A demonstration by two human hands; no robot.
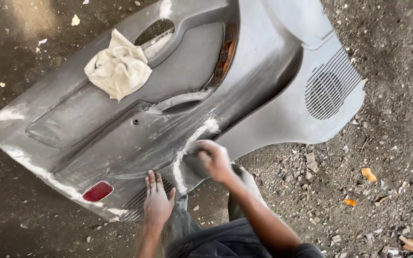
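Observation:
A large grey car door panel (120, 134) lies flat on the ground in front of me. My left hand (157, 199) rests flat, fingers spread, on its near edge beside a small grille and a red reflector (97, 191). My right hand (214, 160) is blurred and curled over a small dark piece, likely sanding paper, pressed on the panel next to a whitish sanded streak (192, 143). A crumpled cream rag (119, 67) lies on the panel's upper part.
A round speaker grille (328, 88) sits at the panel's right end. Wet dark ground lies to the left. Dry dirt with stones, leaves and litter (369, 174) spreads to the right. My knees are below the panel's near edge.

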